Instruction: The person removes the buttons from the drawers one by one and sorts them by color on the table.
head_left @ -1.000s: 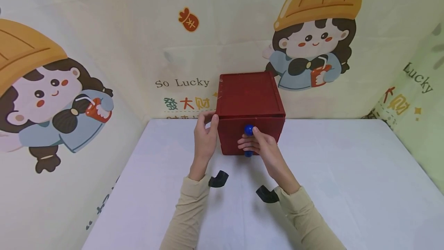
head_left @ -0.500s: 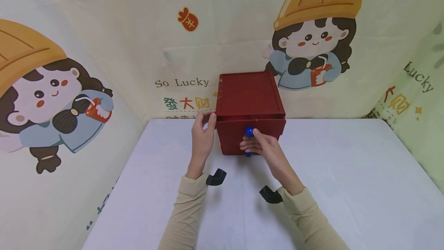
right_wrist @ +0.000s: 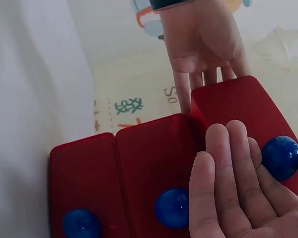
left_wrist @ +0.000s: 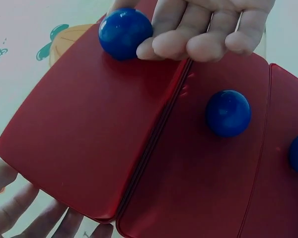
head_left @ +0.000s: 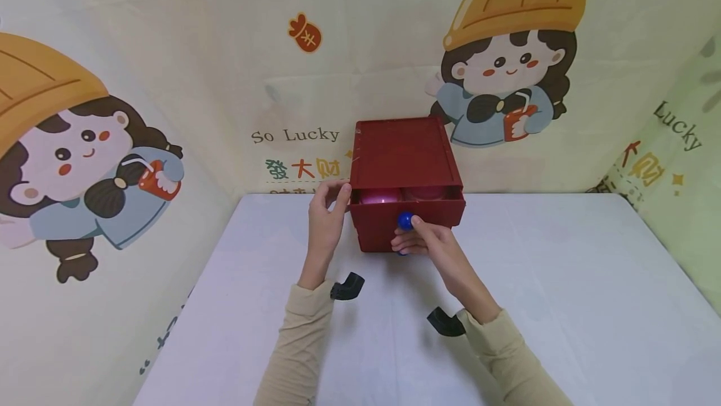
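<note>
A red drawer box (head_left: 402,152) stands at the back of the table. Its top drawer (head_left: 374,217) is partly pulled out, and shiny pink rounded things (head_left: 380,196) show in the gap, their kind unclear. My right hand (head_left: 442,249) pinches the blue knob (head_left: 405,221) of this drawer between thumb and index finger, the other fingers extended below it. My left hand (head_left: 327,228) touches the box's left side near the front, fingers fairly straight. In the left wrist view, two lower drawers with blue knobs (left_wrist: 228,113) are closed.
The box stands on a white table (head_left: 563,281) close to a printed cloth backdrop (head_left: 360,37). Black curved pieces (head_left: 347,286) stick out from both wrists, above the table. Beige sleeves (head_left: 298,343) cover the forearms.
My right hand has drawn the top drawer toward me, widening its gap until the pink things show. My left hand has shifted slightly left and stays at the box's side.
</note>
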Motion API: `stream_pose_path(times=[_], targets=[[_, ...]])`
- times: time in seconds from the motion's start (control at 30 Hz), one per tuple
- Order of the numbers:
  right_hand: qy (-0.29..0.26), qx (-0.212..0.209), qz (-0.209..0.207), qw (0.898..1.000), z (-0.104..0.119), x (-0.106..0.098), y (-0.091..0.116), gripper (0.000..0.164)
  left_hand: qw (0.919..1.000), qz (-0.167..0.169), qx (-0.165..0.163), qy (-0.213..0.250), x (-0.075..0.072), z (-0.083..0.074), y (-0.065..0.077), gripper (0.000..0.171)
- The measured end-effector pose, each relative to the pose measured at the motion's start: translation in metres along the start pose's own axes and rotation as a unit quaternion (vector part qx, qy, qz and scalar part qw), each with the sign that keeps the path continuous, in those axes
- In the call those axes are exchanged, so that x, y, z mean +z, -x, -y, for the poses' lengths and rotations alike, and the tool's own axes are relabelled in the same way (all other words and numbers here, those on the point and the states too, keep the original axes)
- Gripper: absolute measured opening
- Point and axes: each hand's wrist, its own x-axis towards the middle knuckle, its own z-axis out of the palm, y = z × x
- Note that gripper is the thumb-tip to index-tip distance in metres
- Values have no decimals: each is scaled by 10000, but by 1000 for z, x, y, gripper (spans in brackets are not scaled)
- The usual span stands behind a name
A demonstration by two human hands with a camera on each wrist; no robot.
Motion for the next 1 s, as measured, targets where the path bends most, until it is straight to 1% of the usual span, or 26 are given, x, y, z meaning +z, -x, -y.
stream_pose_path(times=[0.07, 0.23, 0.47, 0.63, 0.87, 1.0], targets=[[16, -16, 33, 10000, 0, 0, 1, 57, 10000, -10, 40, 49, -1, 8, -2, 34], [-4, -67, 166, 9998, 0, -1, 4, 58, 9998, -27, 139, 154, -2, 12, -4, 32], [149, -116, 270, 9995, -1, -3, 9, 58, 9994, 13, 276, 190, -4, 14, -4, 32], [184, -68, 290, 9994, 0, -2, 13, 55, 9994, 25, 250, 229, -6, 15, -5, 34], [150, -37, 390, 9991, 3, -3, 18, 57, 9995, 60, 243, 202, -6, 15, -6, 33], [152, -84, 461, 9988, 3, -3, 21, 52, 9996, 75, 215, 182, -7, 14, -6, 35]])
